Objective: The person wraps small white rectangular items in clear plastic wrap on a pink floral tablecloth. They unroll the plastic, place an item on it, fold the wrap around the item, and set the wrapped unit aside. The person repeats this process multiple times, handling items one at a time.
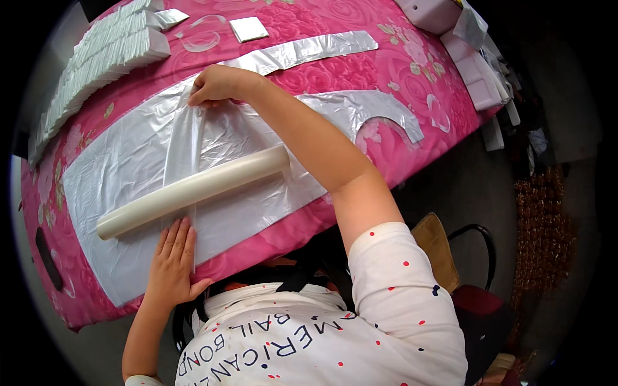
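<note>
A large silvery-white plastic vest bag (122, 174) is spread over the near part of the table, its two handle strips reaching out to the right. Across it, at a slant, lies a smooth off-white roll (193, 191). My left hand (172, 260) rests flat on the plastic just below the roll, fingers stretched and together, fingertips close to the roll's lower side. At the bag's far side my right hand (222, 87) is closed, pinching an upper bit of the plastic. From that grip a narrow folded band of plastic (183, 138) runs down toward the roll.
A pink rose-patterned cloth (341, 71) covers the table. Long stacks of folded white packets (103, 61) line the far left. One white square packet (249, 29) lies farther back. A dark oblong object (48, 257) is at the left edge; pale boxes (473, 74) stand at the right. A chair (438, 251) is beside me.
</note>
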{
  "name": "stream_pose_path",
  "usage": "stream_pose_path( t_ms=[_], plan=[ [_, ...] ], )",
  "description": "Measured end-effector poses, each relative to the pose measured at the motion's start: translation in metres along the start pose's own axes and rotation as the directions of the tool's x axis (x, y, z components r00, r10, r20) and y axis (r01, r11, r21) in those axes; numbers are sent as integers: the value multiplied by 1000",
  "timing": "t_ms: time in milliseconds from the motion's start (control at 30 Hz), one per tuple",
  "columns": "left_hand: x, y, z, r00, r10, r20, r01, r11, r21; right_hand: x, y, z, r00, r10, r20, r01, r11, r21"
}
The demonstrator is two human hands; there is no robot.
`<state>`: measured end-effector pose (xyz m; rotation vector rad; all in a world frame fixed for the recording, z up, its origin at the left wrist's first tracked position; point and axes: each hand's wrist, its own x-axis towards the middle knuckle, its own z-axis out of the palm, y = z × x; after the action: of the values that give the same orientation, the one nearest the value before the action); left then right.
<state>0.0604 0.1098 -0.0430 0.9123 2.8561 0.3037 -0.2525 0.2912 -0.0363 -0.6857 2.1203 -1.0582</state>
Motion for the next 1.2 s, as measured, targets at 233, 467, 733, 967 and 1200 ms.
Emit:
stream_pose_path(
  t_ms=[233,467,733,967,1200],
  plan=[
    [0,16,8,998,-3,-58,6,999,52,-17,-20,22,747,-166,-644,27,975,-220],
    [1,36,13,993,-113,-38,114,993,19,-134,-36,141,810,-578,-96,457,726,-514],
    [-3,43,18,989,-130,-65,132,991,25,-135,-1,88,802,-542,-251,280,713,-643],
    [-9,24,10,991,26,-133,-45,989,-139,-161,29,15,706,-373,-601,-98,790,-606],
    [-14,32,24,995,43,-91,-42,999,22,-183,-23,92,899,-427,-93,330,804,-494]
  ],
)
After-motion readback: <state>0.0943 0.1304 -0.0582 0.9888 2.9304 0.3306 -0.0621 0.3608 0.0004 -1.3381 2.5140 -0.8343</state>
